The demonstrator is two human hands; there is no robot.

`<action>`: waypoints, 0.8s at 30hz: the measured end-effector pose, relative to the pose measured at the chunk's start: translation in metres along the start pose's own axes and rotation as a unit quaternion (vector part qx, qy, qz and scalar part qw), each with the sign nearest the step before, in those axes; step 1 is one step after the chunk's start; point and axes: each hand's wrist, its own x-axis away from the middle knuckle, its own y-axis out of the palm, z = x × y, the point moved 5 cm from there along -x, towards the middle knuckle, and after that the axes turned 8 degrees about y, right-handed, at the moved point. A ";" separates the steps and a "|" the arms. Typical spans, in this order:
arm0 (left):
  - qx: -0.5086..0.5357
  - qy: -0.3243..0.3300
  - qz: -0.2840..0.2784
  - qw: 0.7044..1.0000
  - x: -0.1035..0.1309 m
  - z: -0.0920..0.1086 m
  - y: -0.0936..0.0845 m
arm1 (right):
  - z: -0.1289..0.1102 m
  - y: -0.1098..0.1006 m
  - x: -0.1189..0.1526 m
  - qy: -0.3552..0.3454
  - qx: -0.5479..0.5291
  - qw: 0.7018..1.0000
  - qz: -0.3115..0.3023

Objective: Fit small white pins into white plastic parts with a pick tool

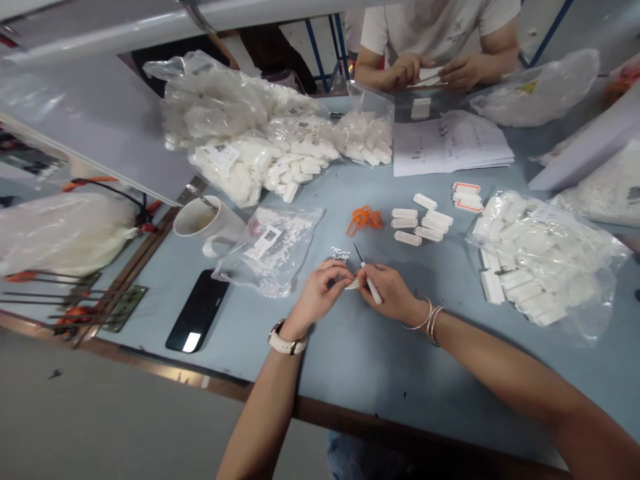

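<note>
My left hand (324,291) is closed at the fingertips on the left end of a small white plastic piece (353,285). My right hand (389,291) touches the other end of that piece and also grips a thin tool with a white handle (373,291) and a dark pointed shaft, like a small screwdriver or pick. The shaft points up and left, away from the piece. Just beyond my fingers lie tiny white pins (341,253). Farther off are a heap of orange frames (365,220) and several white rectangular housings (421,220). My fingers partly hide the held piece.
A bag of small white parts (280,250), a mug with a spoon (203,223) and a phone (197,311) are at left. An open bag of white housings (547,257) lies right. Bulging bags (240,113) and paper sheets (450,143) lie behind; another person's hands (435,72) work opposite.
</note>
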 end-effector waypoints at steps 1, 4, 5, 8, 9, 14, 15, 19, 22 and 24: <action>-0.009 0.002 -0.003 1.000 0.000 -0.002 0.001 | 0.000 0.000 0.000 0.000 0.002 1.000 0.000; -0.023 0.012 -0.005 1.000 0.000 -0.005 0.003 | 0.000 0.000 0.000 0.003 0.004 1.000 -0.001; -0.027 0.018 -0.003 0.999 0.000 -0.005 0.002 | 0.000 0.000 -0.001 0.005 0.004 1.000 -0.003; -0.044 0.035 0.001 0.998 0.001 -0.004 0.002 | 0.001 0.001 0.000 0.009 0.004 1.000 -0.006; -0.051 0.040 0.001 0.998 0.001 -0.003 0.002 | 0.002 0.001 0.000 0.009 0.005 1.000 -0.006; -0.092 0.068 0.017 0.993 0.002 0.004 0.000 | 0.001 0.002 0.000 0.007 0.008 1.000 -0.005; -0.098 0.074 0.018 0.992 0.002 0.005 0.000 | 0.001 0.002 0.000 0.008 0.008 1.000 -0.005; -0.104 0.075 0.011 0.992 0.001 0.007 0.001 | 0.001 0.002 0.000 0.009 0.007 1.000 -0.005; -0.087 0.031 0.002 0.996 0.002 0.004 0.001 | 0.001 0.001 0.000 0.007 0.003 1.000 -0.003; -0.073 -0.006 -0.006 0.997 0.002 0.003 0.002 | 0.001 0.001 0.000 0.007 0.003 1.000 -0.007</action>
